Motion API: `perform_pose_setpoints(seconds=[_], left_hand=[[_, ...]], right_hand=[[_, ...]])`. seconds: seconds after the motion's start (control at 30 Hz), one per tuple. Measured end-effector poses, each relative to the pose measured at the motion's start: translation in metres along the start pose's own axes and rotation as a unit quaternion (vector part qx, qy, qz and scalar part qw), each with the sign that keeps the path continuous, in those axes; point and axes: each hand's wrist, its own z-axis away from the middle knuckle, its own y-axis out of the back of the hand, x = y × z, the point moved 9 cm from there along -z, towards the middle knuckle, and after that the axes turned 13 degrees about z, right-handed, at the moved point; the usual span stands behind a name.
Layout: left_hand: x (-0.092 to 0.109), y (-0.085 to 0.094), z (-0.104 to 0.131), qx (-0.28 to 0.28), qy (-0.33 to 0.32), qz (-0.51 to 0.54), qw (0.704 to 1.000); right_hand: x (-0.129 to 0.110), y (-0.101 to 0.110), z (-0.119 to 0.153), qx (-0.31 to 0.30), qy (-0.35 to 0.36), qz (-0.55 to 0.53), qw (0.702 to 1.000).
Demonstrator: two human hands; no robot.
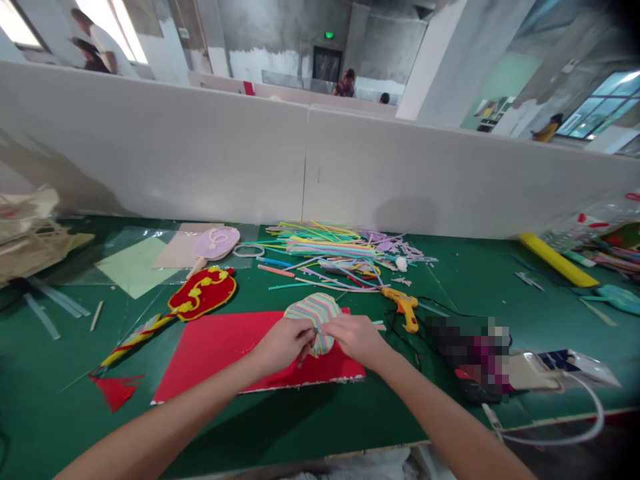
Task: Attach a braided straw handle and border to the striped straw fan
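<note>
My left hand (283, 343) and my right hand (356, 339) meet over a round piece covered in pastel striped strips (314, 313). Both hands pinch its near edge. The piece rests above a red foam sheet (215, 350) that lies flat on the green table (300, 420). A yellow and orange glue gun (404, 308) lies just right of my right hand, its black cord trailing beside it.
A heap of thin coloured strips (325, 250) lies behind the striped piece. A red and yellow fan shape (203, 293) and a pink one (216, 243) sit at left. A white partition wall (310, 167) backs the table. A yellow tube (557, 260) lies at right. People stand far behind.
</note>
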Motion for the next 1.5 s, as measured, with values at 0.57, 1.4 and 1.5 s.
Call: perform_pose_setpoints(seconds=[0.57,1.4,1.5], left_hand=[[0.014,-0.011,0.004,0.002,-0.06,-0.31,0.949],[0.001,-0.001,-0.001,-0.019,0.006,0.007,1.0],[-0.006,-0.006,-0.001,-0.057,0.039,0.085,0.994]], right_hand=[[0.014,-0.049,0.011,-0.295,-0.125,-0.295,0.9],[0.014,-0.001,0.003,-0.033,-0.071,-0.06,0.995],[-0.005,0.01,0.008,0.054,0.023,0.077,0.995]])
